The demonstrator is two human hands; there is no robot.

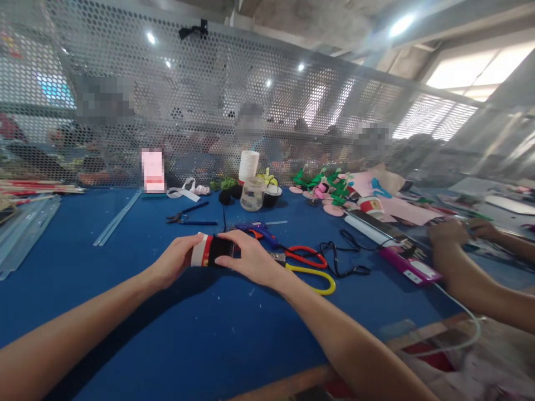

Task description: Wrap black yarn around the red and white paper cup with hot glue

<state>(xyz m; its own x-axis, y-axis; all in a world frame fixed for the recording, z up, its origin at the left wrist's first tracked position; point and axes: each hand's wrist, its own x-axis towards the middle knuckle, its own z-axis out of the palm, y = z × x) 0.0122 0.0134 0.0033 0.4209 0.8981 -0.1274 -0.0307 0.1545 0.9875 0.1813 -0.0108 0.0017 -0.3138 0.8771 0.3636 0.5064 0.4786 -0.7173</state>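
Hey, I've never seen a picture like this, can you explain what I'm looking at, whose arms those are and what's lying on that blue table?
The camera sits on a person's head, looking down at their own arms. Their left hand and right hand together hold a small roll banded white, red and black, over a blue table. Nearby lie scissors with red and yellow handles, a blue glue gun, a clear jar and a white cup stack. The arms at right belong to a co-worker.

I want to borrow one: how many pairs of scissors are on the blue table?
2: red-handled scissors and yellow-handled scissors, both just right of the right hand. The clutter farther back may hide more.
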